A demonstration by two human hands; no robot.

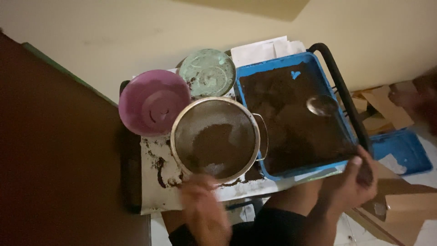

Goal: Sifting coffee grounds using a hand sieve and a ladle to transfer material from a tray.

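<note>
A round metal sieve holding dark brown powder rests on a paper-covered surface. My left hand is blurred at the sieve's near rim; its grip is unclear. To the right stands a blue tray filled with the same dark powder. A metal ladle lies over the powder, its handle running toward my right hand. That hand is curled at the tray's near right corner, apparently around the handle's end.
A purple bowl and a pale green round dish stand behind the sieve. White papers stick out behind the tray. A black bar runs along the tray's right side. Cardboard and a blue lid lie on the floor.
</note>
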